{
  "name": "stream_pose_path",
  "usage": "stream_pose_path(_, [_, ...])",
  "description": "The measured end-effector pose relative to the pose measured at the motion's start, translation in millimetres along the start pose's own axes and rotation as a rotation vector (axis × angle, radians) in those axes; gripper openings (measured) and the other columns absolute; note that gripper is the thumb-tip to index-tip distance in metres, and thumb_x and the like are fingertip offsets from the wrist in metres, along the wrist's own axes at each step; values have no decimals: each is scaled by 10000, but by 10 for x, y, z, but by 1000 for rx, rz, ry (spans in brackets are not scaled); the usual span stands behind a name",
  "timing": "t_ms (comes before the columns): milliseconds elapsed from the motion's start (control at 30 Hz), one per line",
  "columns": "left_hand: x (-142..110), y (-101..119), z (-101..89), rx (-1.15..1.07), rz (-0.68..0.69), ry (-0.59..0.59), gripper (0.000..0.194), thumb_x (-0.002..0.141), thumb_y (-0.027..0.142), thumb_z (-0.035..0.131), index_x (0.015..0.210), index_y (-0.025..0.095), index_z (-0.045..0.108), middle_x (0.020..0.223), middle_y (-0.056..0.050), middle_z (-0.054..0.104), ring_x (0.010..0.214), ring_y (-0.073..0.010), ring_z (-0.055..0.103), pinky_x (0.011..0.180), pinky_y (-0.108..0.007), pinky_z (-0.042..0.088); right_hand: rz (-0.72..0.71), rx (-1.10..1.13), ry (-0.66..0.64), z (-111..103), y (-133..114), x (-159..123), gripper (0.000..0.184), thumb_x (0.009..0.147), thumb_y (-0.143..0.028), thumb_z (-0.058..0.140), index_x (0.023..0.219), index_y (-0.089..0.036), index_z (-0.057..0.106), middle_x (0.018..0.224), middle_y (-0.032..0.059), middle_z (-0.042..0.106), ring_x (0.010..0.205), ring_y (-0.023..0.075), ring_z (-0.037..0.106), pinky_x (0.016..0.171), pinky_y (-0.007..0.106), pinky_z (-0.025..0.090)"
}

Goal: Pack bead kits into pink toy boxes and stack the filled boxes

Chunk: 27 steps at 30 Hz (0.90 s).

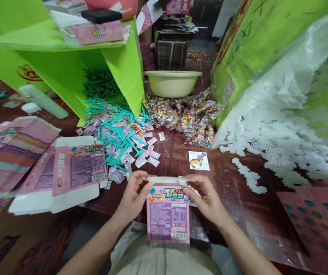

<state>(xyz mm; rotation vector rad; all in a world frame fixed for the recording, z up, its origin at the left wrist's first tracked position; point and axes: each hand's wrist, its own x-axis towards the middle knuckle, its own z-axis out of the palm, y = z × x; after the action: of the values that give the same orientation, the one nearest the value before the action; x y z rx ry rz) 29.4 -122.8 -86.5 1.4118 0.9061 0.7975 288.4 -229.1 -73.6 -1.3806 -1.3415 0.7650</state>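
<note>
A pink and purple printed carton box (168, 215) stands upright at the table's front edge, against my body, with a barcode near its bottom. My left hand (135, 194) pinches the top left corner of this box by its white flap (164, 179). At the top right corner, my right hand (205, 194) grips the same flap, fingers closed. The inside of the box is hidden. Just beyond the hands lies a white card (198, 160) with a pixel pattern on it. Part of another printed card peeks out behind the box, by my right hand.
Teal plastic hammers (120, 137) and small pink sachets (152, 151) spill from a green carton (124, 72). Bags of coloured beads (192, 118) lie before a cream basin (174, 82). White perforated plates (284, 152) heap at right; flattened boxes (78, 170) lie at left.
</note>
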Motion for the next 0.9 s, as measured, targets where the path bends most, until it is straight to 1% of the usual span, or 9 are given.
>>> stream_pose_path(67, [4, 69, 12, -19, -16, -62, 293, 1003, 473, 654, 1159, 225, 658, 1189, -100, 746, 1099, -223, 710, 938, -345, 584, -20, 19, -64, -3, -19, 26, 304, 1044, -370, 639, 1332, -272, 623, 1147, 74, 715, 1086, 182, 701, 959, 345, 577])
stream_pose_path(167, [23, 186, 42, 27, -51, -130, 285, 972, 483, 686, 990, 201, 723, 1195, -112, 758, 1103, -243, 719, 914, -346, 598, -11, -2, -208, -15, -110, 113, 185, 1038, -382, 648, 1120, -243, 738, 1159, 74, 732, 1093, 190, 702, 969, 334, 556])
stream_pose_path(267, [58, 245, 92, 59, -102, -89, 255, 971, 456, 691, 1027, 207, 694, 1086, -80, 764, 964, -209, 724, 815, -310, 589, 161, 41, -152, 18, -199, 204, 245, 1026, -436, 653, 995, -204, 722, 997, 62, 748, 920, 181, 708, 825, 301, 569])
stream_pose_path(367, [60, 224, 117, 71, -92, -87, 214, 989, 425, 671, 971, 212, 659, 1091, -72, 751, 980, -202, 712, 842, -309, 568, 288, 66, -120, 51, -220, 222, 299, 992, -492, 693, 954, -195, 708, 886, 46, 739, 803, 172, 689, 723, 284, 557])
stream_pose_path(567, [-132, 108, 48, 115, -34, -195, 185, 944, 353, 759, 1068, 239, 683, 1269, -84, 725, 1208, -242, 680, 1038, -385, 532, 166, -23, -333, -99, -208, 197, 394, 1049, -517, 599, 887, -222, 802, 1116, 101, 779, 1133, 241, 720, 936, 376, 579])
stream_pose_path(667, [-193, 41, -41, 126, 15, -85, 150, 963, 361, 735, 936, 219, 697, 1169, -89, 755, 1126, -240, 713, 966, -375, 567, -1, -147, -477, -85, -209, 490, 420, 1091, -486, 521, 922, -260, 832, 1253, 90, 748, 1262, 244, 662, 1023, 418, 543])
stream_pose_path(733, [-195, -26, -140, 100, 16, 71, 196, 950, 398, 747, 907, 213, 697, 1157, -97, 758, 1117, -249, 717, 952, -383, 584, -71, -263, -482, 87, -186, 852, 379, 1098, -456, 511, 1011, -264, 827, 1324, 81, 714, 1260, 234, 652, 1070, 426, 512])
stream_pose_path(833, [-216, -173, -324, 98, -41, 386, 300, 912, 500, 760, 948, 218, 667, 1178, -106, 750, 1126, -262, 713, 956, -408, 597, -2, -558, -453, 608, -126, 1492, 341, 1113, -402, 494, 1291, -225, 725, 1340, 91, 699, 1266, 209, 631, 1126, 371, 462])
stream_pose_path(900, [-302, -288, -432, 139, -92, 505, 361, 901, 565, 741, 956, 222, 642, 1144, -111, 744, 1082, -271, 719, 928, -429, 607, 43, -682, -489, 1034, -93, 1865, 403, 1098, -419, 534, 1397, -173, 643, 1374, 129, 679, 1303, 235, 603, 1139, 363, 440])
